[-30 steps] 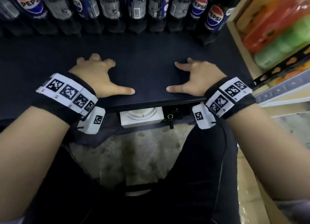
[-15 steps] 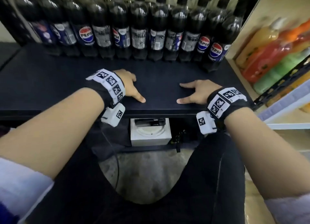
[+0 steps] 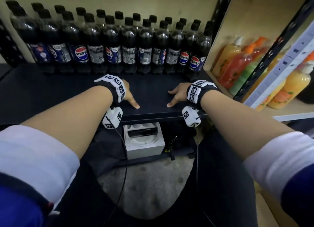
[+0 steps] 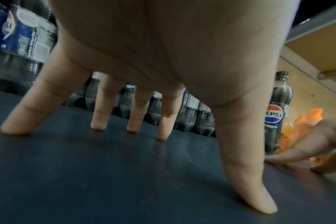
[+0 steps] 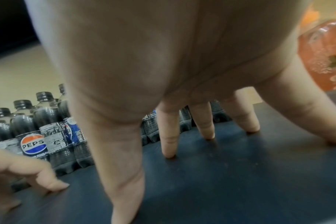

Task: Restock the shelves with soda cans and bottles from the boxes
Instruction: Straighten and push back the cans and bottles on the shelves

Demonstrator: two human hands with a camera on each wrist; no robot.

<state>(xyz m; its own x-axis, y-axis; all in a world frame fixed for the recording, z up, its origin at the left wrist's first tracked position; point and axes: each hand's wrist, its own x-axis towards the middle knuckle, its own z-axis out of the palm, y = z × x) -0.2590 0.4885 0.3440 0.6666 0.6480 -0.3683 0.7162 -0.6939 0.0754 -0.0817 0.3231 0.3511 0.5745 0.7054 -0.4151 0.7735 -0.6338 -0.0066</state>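
L grip [image 3: 127, 95] & R grip [image 3: 178, 94] both planted on the dark shelf [image 3: 51, 94] near its front edge, a gap of bare shelf between them. Each grip spread: fingers splayed & straight, only the tips touching the surface, palms arched up off it, holding nothing. L wrist view shows the L fingertips [image 4: 99, 124] pressed down in a fan w/ the thumb out toward the R grip; R wrist view shows the same for the R fingertips [image 5: 168, 151], thumb angled toward the L grip.

Pepsi bottles [image 3: 112, 46] stand upright beyond both grips, along the back of the shelf against the wall, in at least two rows, black caps on, dark liquid, labels facing mixed ways. Well apart from the fingertips, none touched. End bottle of the row [image 3: 195, 56] stands ahead of the R grip.

To the outside of the R grip, past a wood divider [image 3: 237, 31], a neighbouring shelf carries orange, yellow & green bottles [image 3: 237, 66].

Below the grips, under the shelf's front edge: a white box [image 3: 144, 141] on a lower level. Person's dark-trousered legs & grey floor [image 3: 144, 184] nearer the camera. Each wrist wears a black band w/ white marker tags [image 3: 117, 87].
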